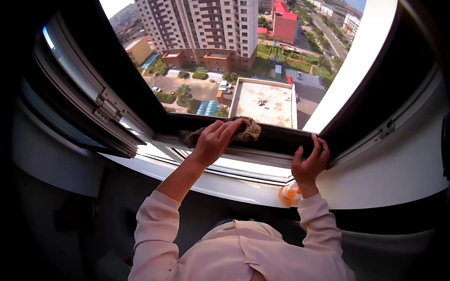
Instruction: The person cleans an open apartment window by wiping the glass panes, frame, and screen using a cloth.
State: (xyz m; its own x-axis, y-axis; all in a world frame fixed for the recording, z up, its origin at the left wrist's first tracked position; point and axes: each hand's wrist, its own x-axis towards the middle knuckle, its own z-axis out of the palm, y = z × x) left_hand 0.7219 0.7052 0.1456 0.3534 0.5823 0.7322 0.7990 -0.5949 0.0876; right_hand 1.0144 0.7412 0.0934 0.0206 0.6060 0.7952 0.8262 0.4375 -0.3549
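At your far left, the window's sash (70, 89) stands swung inward, its lower corner reaching over the left part of the white sill (384, 187). A metal hinge (108, 110) shows on its inner side, next to the left side of the frame. Right of that, your left arm reaches up to the dark lower rail (281, 138) of the frame. Your left hand (214, 143) is closed on a crumpled brown cloth (248, 130), the fingers bent over it and pressing it to the rail. The cloth lies along the middle of the rail, poking out on both sides of your hand. Past the rail, down outside, are a tall tower (201, 33), a flat pale roof (265, 98) and a red building (282, 25). Further right, a bottle (289, 193) with orange on it sits on the sill by its near edge, just beside your right wrist and partly hidden by it; you cannot tell how full it is. Your right hand (311, 161) holds nothing: its fingers are slightly bent, the thumb set wide of them, and it rests at the rail's right end, by the frame's lower right corner. At far right, a small metal plate (386, 129) sits on the frame's side.
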